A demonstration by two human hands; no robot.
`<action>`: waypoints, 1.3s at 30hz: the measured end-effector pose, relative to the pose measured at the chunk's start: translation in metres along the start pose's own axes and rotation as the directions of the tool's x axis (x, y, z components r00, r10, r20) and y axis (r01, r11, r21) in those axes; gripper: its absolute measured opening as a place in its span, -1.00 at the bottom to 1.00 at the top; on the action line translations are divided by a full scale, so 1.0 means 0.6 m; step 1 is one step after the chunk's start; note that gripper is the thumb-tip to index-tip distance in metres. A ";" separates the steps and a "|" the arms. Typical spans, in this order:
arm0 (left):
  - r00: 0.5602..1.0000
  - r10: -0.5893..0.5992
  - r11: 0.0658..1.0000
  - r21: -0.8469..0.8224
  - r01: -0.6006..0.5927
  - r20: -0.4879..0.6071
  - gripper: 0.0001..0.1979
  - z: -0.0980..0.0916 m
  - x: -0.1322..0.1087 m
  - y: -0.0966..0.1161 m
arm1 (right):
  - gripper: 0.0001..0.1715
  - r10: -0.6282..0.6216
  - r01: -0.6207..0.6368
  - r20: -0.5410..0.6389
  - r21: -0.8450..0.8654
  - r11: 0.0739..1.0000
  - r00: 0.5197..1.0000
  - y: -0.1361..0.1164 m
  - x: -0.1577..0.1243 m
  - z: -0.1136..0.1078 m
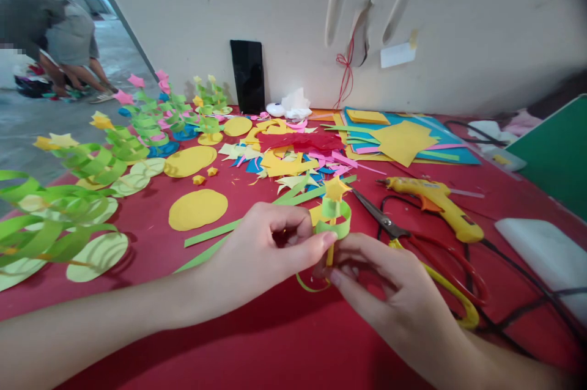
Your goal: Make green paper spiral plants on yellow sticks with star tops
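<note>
My left hand (275, 237) pinches a green paper strip (340, 230) that curls around a thin yellow paper stick (331, 253). On top of the stick sits a small yellow paper star (335, 188). Lower down, my right hand (389, 286) has thumb and fingers closed on the stick and strip; the exact contact is partly hidden by the fingers. The strip's free end loops below the hands. Loose green strips (208, 234) lie beside my left hand, and a yellow paper circle (198, 209) lies beyond them.
Scissors (394, 230) and a yellow glue gun (433, 197) with a black cord lie right. Finished spiral paper pieces (92, 161) stand left. Paper scraps (288, 161), a black phone (248, 76) and coloured sheets (449, 144) are farther back. A person (68, 32) bends over at far left.
</note>
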State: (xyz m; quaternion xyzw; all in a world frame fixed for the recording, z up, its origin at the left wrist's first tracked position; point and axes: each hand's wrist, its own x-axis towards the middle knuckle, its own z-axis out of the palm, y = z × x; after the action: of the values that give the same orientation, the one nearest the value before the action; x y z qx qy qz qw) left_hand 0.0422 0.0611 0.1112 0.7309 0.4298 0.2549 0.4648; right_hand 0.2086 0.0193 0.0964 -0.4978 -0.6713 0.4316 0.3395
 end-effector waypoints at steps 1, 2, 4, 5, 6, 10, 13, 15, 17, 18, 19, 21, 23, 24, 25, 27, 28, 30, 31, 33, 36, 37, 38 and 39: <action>1.000 0.001 1.000 0.010 -0.001 0.000 -0.59 0.000 0.000 0.000 | -0.80 -0.002 0.002 -0.001 0.005 1.000 1.000 0.001 0.001 0.000; 1.000 0.003 1.000 0.020 -0.003 0.003 -0.59 0.000 -0.001 0.000 | -0.79 -0.003 0.003 -0.006 0.006 1.000 1.000 0.001 0.002 -0.001; 1.000 0.008 0.999 0.032 -0.009 0.019 -0.60 0.001 -0.002 0.001 | -0.78 -0.003 0.003 -0.015 0.000 1.000 1.000 0.002 0.002 -0.002; 1.000 0.011 0.999 0.033 -0.012 0.024 -0.60 0.001 -0.002 0.002 | -0.78 -0.003 0.003 -0.020 -0.003 1.000 1.000 0.002 0.002 -0.003; 1.000 0.014 0.999 0.029 -0.015 0.026 -0.61 0.002 -0.003 0.002 | -0.78 0.000 0.000 -0.022 0.000 1.000 1.000 0.001 0.002 -0.004; 1.000 0.002 1.000 0.021 -0.003 0.023 -0.61 0.005 -0.004 0.000 | -0.77 0.023 -0.023 0.003 0.026 0.999 1.000 0.000 0.001 -0.004; 1.000 -0.003 0.999 0.035 0.002 0.025 -0.62 0.005 -0.003 -0.002 | -0.79 0.007 -0.007 -0.002 0.009 1.000 1.000 -0.001 0.002 -0.002; 1.000 0.002 0.999 0.034 -0.003 0.026 -0.62 0.005 -0.002 -0.003 | -0.81 -0.001 0.001 -0.008 -0.002 1.000 1.000 -0.001 0.002 -0.001; 1.000 0.006 1.000 0.026 -0.007 0.027 -0.61 0.004 -0.001 -0.004 | -0.82 0.003 -0.003 -0.005 -0.013 1.000 1.000 -0.001 0.002 -0.001; 1.000 0.006 1.000 0.022 -0.007 0.026 -0.61 0.004 -0.001 -0.004 | -0.83 0.006 -0.006 -0.007 -0.019 1.000 1.000 -0.001 0.003 -0.001; 1.000 0.004 1.000 0.018 -0.005 0.029 -0.61 0.003 -0.001 -0.004 | -0.83 0.007 -0.008 -0.008 -0.023 1.000 1.000 -0.001 0.003 -0.002; 0.999 -0.007 1.000 0.003 0.007 0.038 -0.60 0.003 -0.001 -0.004 | -0.82 0.008 -0.008 -0.008 -0.031 0.999 1.000 0.000 0.003 -0.002; 0.998 -0.025 0.999 -0.024 0.026 0.050 -0.60 0.004 -0.001 -0.004 | -0.82 0.007 -0.007 -0.008 -0.038 0.999 1.000 0.002 0.003 -0.003; 0.998 -0.032 0.999 -0.038 0.035 0.055 -0.61 0.004 -0.001 -0.003 | -0.81 0.006 -0.006 -0.006 -0.038 0.999 1.000 0.003 0.003 -0.003; 0.997 -0.039 0.998 -0.049 0.042 0.061 -0.61 0.004 -0.001 -0.003 | -0.80 0.001 -0.001 -0.006 -0.035 0.999 1.000 0.004 0.003 -0.003; 0.996 -0.052 0.997 -0.057 0.056 0.076 -0.62 0.004 0.000 -0.002 | -0.79 -0.007 0.007 -0.002 -0.031 1.000 1.000 0.006 0.003 -0.003; 0.995 -0.057 0.996 -0.057 0.062 0.082 -0.62 0.004 0.000 -0.002 | -0.79 -0.009 0.009 0.002 -0.031 0.999 1.000 0.007 0.003 -0.003; 0.994 -0.064 0.996 -0.061 0.069 0.086 -0.61 0.004 0.000 -0.001 | -0.79 -0.006 0.006 0.011 -0.041 0.999 1.000 0.008 0.003 -0.003; 0.994 -0.064 0.995 -0.072 0.070 0.085 -0.60 0.004 0.000 -0.001 | -0.79 -0.001 0.001 0.015 -0.047 0.999 1.000 0.008 0.003 -0.003; 0.995 -0.059 0.993 -0.102 0.067 0.080 -0.60 0.004 0.001 0.000 | -0.79 0.013 -0.012 0.026 -0.058 0.998 1.000 0.008 0.003 -0.003; 0.996 -0.044 0.990 -0.134 0.054 0.080 -0.61 0.004 0.001 0.001 | -0.77 0.025 -0.022 0.040 -0.065 0.998 0.999 0.007 0.002 -0.003; 0.996 -0.039 0.989 -0.140 0.049 0.078 -0.61 0.004 0.001 0.002 | -0.77 0.027 -0.024 0.042 -0.067 0.997 0.999 0.006 0.002 -0.003; 0.997 -0.035 0.989 -0.144 0.045 0.074 -0.61 0.004 0.000 0.002 | -0.78 0.029 -0.027 0.042 -0.068 0.997 0.999 0.006 0.002 -0.003; 0.997 -0.033 0.988 -0.147 0.043 0.072 -0.61 0.004 0.000 0.003 | -0.78 0.033 -0.030 0.043 -0.069 0.997 0.999 0.006 0.002 -0.003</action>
State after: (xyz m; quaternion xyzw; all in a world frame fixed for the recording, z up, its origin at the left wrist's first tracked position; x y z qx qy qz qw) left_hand 0.0448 0.0596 0.1115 0.6944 0.4071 0.2519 0.5373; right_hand 0.2114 0.0213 0.0941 -0.5100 -0.6851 0.4243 0.3008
